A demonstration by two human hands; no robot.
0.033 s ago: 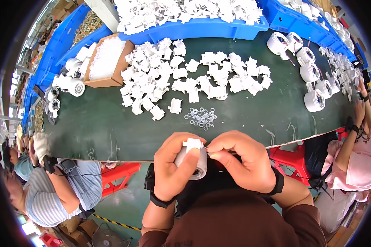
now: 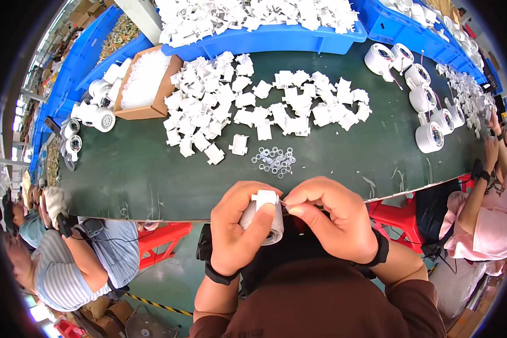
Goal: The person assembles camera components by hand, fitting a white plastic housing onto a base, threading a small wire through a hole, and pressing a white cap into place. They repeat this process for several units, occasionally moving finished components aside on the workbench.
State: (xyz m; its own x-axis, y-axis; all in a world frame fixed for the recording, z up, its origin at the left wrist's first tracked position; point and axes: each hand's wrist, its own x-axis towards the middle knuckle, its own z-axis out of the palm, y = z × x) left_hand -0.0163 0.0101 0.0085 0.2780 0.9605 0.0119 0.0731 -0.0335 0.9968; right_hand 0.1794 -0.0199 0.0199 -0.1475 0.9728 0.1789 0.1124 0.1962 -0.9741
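My left hand [image 2: 238, 231] is wrapped round a white cylindrical housing [image 2: 275, 232], just past the table's near edge. A small white plastic bracket [image 2: 265, 197] sits at the housing's upper end, beside my left thumb. Close on its right, my right hand [image 2: 335, 219] pinches thin wires [image 2: 283, 203] that come out by the bracket, between thumb and index finger. The wires' far ends are hidden by my fingers. On the table ahead lies a small heap of clear rings [image 2: 274, 161]. Loose white brackets [image 2: 200, 104] are spread out behind the rings.
A blue bin [image 2: 265, 40] heaped with white brackets stands at the back. Left of the loose brackets is a cardboard box [image 2: 143, 112] of small translucent parts. Wired white housings [image 2: 430, 138] stand at the right, others [image 2: 103, 119] at the left. People sit on both sides.
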